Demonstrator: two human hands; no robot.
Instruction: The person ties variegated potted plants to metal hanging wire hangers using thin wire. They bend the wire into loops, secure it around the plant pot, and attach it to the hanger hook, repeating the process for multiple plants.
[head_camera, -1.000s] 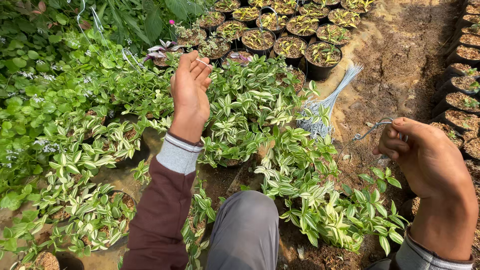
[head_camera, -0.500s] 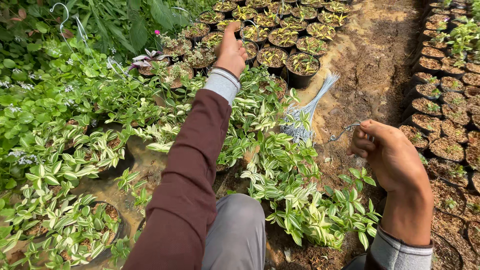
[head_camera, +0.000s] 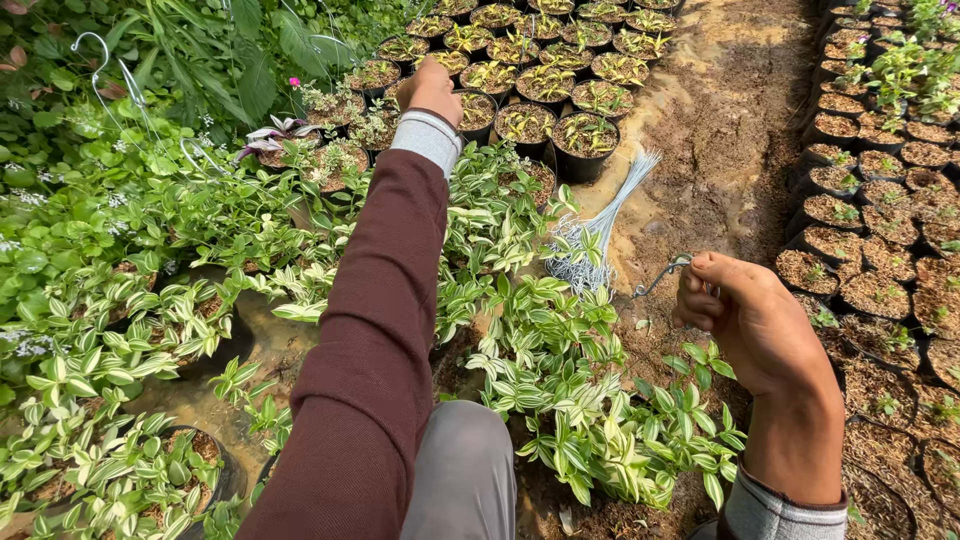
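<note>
The right hand (head_camera: 745, 320) is closed in a loose fist, its fingers (head_camera: 700, 300) gripping one thin grey wire hook (head_camera: 662, 277); the curved end of the hook projects to the left of the fist, above bare soil and just right of the variegated foliage. One bundle of wire hangers (head_camera: 598, 232) of the same grey metal lies on the ground near that hand, its strands fanned out at the upper end and gathered toward the lower end, where they overlap the leaves; the strands are too many and too fine to count. The left hand (head_camera: 432, 88) is extended well forward at the end of a maroon sleeve with a grey cuff, its fingers curled over the rim of a black nursery pot (head_camera: 474, 112) in the block of potted seedlings (head_camera: 545, 60); whether it grips the pot cannot be determined, as only the back of the hand shows. That block holds roughly twenty black pots in four rows. Green-and-white striped trailing plants (head_camera: 560, 390) cover the ground between the two hands. Further rows of black soil-filled pots (head_camera: 870, 250) stand along the right edge. Two white hanger hooks (head_camera: 95, 50) rise above the foliage at upper left.
</note>
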